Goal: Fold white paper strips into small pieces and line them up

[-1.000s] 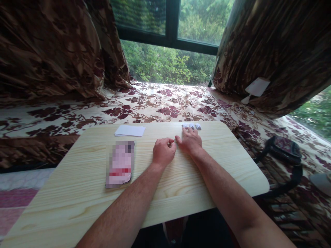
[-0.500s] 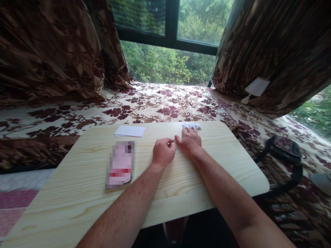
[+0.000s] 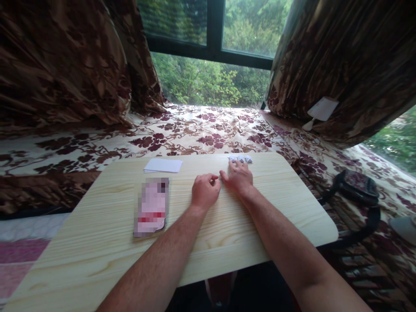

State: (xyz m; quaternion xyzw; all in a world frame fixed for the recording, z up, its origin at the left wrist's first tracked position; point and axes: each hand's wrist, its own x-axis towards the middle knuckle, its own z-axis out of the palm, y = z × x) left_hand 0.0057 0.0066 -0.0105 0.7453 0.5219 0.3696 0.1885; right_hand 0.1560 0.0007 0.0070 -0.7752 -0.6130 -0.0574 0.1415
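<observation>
Papers [image 3: 241, 159], three, look folded, lined up right of frame centre. Right hand [image 3: 239, 176], fingers spread, at their near edge, grasping nothing visible. Left hand [image 3: 206, 191], centre, curled; cannot tell if holding. Sheets [image 3: 163, 165], centre left, lie flat, seemingly unfolded.

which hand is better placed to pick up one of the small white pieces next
Probably the right hand: it is outstretched, right up by the three small white pieces near the far edge of the table. The left hand is curled and farther from them.
</observation>
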